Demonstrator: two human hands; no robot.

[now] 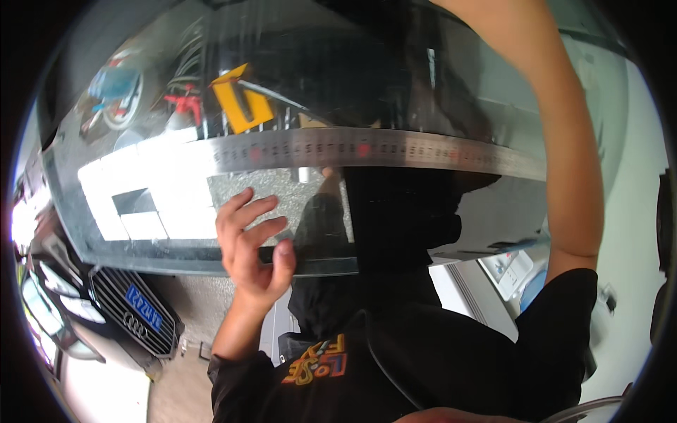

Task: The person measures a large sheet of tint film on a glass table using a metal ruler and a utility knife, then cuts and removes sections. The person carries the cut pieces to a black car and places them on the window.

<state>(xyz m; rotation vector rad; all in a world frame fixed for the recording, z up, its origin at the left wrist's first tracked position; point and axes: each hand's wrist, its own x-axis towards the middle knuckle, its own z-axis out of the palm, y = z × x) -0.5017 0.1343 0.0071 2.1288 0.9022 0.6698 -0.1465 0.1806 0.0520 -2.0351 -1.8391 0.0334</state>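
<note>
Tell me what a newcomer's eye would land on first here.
Probably the long metal ruler stretching across the middle of the dark glossy panel, with a bright yellow slotted piece just above its left part. Next, perhaps, the left hand, fingers half curled, below the ruler's left part, then the car grille at lower left.

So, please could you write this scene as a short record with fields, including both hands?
Panel: dark, glossy, reflective
Ruler: metal, spanning much of the panel sideways
Yellow piece: slotted, just beyond the ruler
Left hand: half-curled, nothing visible in it, near panel's closer edge; contact unclear
Right hand: out of view; forearm extends past picture's top
Background: black car, left
</note>
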